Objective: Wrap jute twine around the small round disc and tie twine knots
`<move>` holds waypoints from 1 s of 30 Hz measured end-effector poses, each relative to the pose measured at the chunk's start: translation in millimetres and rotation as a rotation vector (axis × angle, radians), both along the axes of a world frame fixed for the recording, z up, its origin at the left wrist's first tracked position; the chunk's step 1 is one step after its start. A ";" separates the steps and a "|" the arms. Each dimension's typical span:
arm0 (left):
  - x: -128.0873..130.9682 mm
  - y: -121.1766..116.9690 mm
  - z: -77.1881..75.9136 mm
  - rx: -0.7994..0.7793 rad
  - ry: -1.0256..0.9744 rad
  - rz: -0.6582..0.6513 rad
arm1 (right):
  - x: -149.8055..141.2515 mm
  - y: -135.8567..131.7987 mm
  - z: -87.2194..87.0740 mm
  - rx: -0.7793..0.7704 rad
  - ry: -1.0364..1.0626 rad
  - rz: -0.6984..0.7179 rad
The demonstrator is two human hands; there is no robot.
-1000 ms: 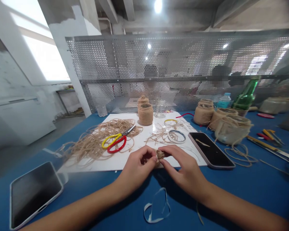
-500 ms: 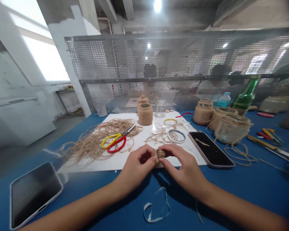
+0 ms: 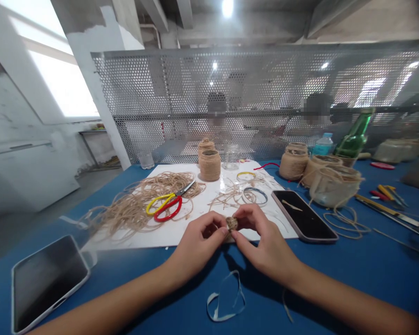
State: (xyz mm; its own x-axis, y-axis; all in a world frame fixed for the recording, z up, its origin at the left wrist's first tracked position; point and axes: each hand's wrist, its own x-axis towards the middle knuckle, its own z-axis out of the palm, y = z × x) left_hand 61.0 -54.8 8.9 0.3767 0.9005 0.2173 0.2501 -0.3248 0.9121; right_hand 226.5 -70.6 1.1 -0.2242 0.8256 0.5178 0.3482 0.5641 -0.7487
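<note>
Between my fingertips, over the near edge of a white board (image 3: 153,241), is a small coiled piece of twine (image 3: 232,224). My left hand (image 3: 201,238) pinches its left side with thumb and forefinger. From the other side, the thumb and fingers of my right hand (image 3: 261,238) close on the same piece. Fingers cover part of it. Beyond my left hand lie scissors (image 3: 168,204) with one yellow and one red handle, partly on a loose heap of twine (image 3: 132,204). Cut twine ends (image 3: 226,197) lie beyond the coil.
Twine-wrapped jars (image 3: 210,165) stand at the back; more jars (image 3: 335,186) and a green bottle (image 3: 355,137) are right. A phone (image 3: 304,216) lies right of my hands, a tablet-like device (image 3: 47,284) at left. Tape rolls (image 3: 254,196) and a pale strip (image 3: 226,319) lie about.
My right fingers have shifted slightly around the coiled twine, which looks a little turned. My left hand keeps its pinch. The whole view has drifted a touch.
</note>
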 end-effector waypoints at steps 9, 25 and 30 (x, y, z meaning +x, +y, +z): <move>0.7 0.0 -2.7 0.045 0.070 -0.013 | 1.0 0.5 3.2 0.024 -0.145 -0.051; 1.6 -3.0 -4.4 0.365 0.233 -0.049 | -4.4 -0.4 1.3 -0.050 -0.107 -0.085; 0.5 -3.4 -6.7 0.419 0.240 -0.082 | -5.6 -1.5 1.6 -0.077 -0.087 -0.087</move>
State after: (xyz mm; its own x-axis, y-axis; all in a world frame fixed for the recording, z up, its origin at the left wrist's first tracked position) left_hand 61.5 -58.2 2.1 0.5264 0.7193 0.4535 0.3953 -0.6792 0.6184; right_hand 220.9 -72.1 2.6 -0.1919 0.8803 0.4339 0.4589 0.4713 -0.7532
